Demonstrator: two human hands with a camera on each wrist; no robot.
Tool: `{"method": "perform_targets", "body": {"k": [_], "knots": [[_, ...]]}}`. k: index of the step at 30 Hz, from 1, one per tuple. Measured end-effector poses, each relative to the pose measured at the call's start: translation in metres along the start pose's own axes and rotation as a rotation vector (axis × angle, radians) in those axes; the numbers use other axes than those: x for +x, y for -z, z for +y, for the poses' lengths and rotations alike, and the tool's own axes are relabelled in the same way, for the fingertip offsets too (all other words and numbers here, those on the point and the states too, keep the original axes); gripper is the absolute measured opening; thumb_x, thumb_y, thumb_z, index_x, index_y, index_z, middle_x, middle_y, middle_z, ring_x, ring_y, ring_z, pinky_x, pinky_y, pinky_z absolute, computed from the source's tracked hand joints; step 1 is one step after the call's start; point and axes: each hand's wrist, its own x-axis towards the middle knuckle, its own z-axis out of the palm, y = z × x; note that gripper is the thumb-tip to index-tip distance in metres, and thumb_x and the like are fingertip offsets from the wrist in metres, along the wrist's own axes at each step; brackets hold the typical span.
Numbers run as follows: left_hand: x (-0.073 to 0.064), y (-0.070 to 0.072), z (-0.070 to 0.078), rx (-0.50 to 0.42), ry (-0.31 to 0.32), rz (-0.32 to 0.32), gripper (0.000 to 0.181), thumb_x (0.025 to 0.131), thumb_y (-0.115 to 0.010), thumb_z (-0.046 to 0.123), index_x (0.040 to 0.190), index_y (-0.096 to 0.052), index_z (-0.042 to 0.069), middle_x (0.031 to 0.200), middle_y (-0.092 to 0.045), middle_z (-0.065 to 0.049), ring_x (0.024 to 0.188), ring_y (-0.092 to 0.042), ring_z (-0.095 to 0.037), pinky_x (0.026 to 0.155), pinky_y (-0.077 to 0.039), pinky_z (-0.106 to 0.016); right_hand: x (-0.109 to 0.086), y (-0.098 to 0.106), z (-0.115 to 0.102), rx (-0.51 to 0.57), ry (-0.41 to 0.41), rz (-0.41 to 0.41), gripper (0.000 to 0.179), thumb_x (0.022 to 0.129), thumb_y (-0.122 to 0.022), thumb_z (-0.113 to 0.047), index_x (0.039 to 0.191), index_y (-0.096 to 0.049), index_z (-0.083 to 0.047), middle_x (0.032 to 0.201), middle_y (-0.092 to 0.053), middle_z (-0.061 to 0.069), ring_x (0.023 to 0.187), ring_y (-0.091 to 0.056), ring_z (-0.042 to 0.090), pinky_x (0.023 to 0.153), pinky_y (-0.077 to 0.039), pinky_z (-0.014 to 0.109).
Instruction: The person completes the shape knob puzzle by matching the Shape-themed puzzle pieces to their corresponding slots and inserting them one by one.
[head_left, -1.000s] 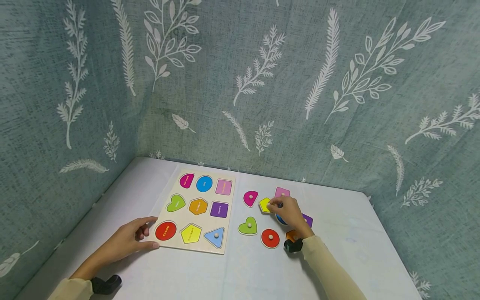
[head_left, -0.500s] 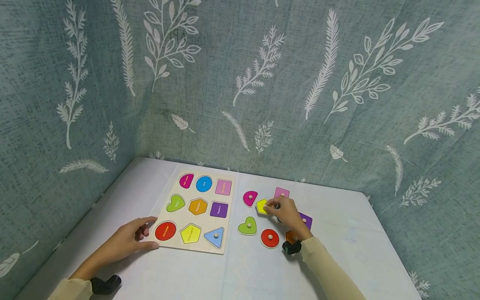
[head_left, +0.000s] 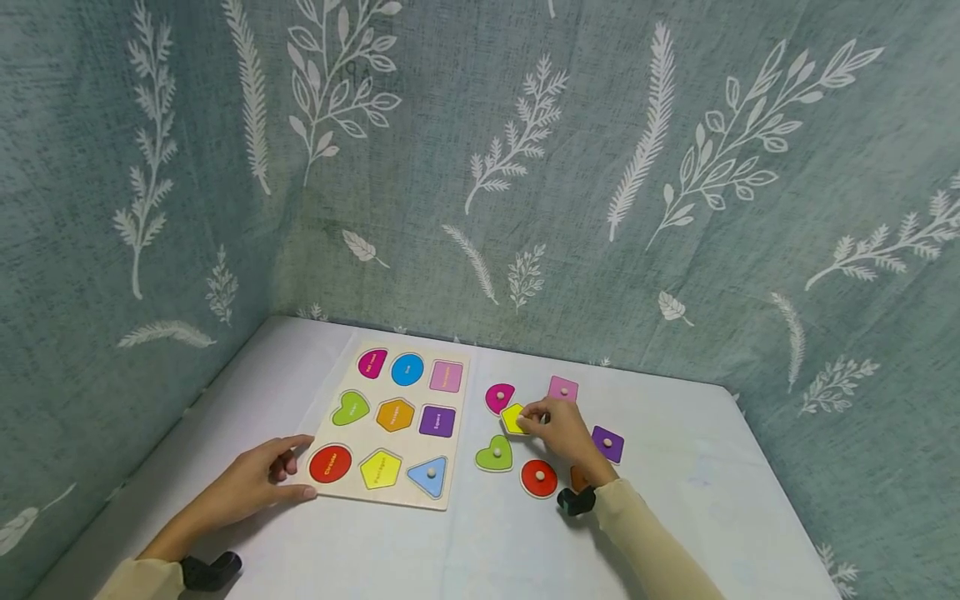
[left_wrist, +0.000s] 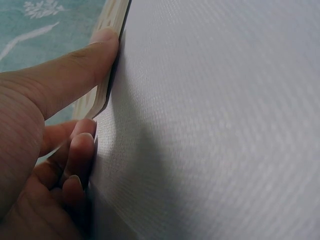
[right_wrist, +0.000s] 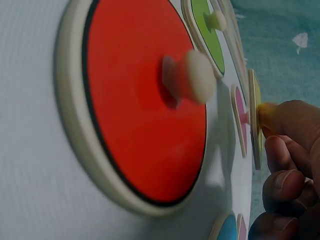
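Note:
My right hand (head_left: 558,427) pinches the knob of a yellow pentagon puzzle piece (head_left: 513,419). The right wrist view shows that pentagon piece (right_wrist: 255,120) raised off the table, its face partly behind the fingers. At the near left corner of a wooden shape puzzle board (head_left: 341,497), my left hand (head_left: 258,473) holds the edge between thumb and index finger. In the left wrist view the thumb (left_wrist: 75,72) lies against the board's edge (left_wrist: 102,92) and the other fingers curl beside the corner. A blue triangle piece (head_left: 427,482) with a knob sits in the board.
Around the right hand lie knobbed pieces: a magenta half round (head_left: 493,402), a pink one (head_left: 562,388), a purple square (head_left: 608,447), a red circle (head_left: 537,483), a green heart (head_left: 491,458) and a mostly hidden orange one (head_left: 578,478). A patterned curtain (head_left: 480,167) stands behind the table.
The right hand has lifted the yellow pentagon and carried it a little left and nearer, towards the green heart. The left hand and the board stay in place.

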Motion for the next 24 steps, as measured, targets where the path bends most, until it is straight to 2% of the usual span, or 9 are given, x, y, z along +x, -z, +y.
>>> {"method": "perform_targets", "body": {"k": [10,24], "knots": [[0.000,-0.001,0.002,-0.001,-0.008,0.008,0.096,0.069,-0.095,0.039,0.141,-0.053,-0.007,0.087,-0.049,-0.003,0.080,-0.049,-0.019,0.066,-0.047,-0.025,-0.002,-0.004,-0.008,-0.003,0.079,0.012,0.007,0.090,-0.081,-0.021,0.092,-0.080,-0.015,0.075,-0.058,-0.007,0.075,-0.054,0.015,0.062,-0.043,0.026],[-0.001,0.000,0.000,0.010,-0.013,0.004,0.095,0.069,-0.095,0.038,0.141,-0.053,-0.007,0.086,-0.049,-0.003,0.080,-0.049,-0.019,0.066,-0.047,-0.024,0.000,-0.018,-0.024,0.010,0.164,-0.002,0.008,0.091,-0.080,-0.025,0.092,-0.079,-0.017,0.075,-0.059,-0.009,0.074,-0.054,0.013,0.064,-0.047,0.027]]}}
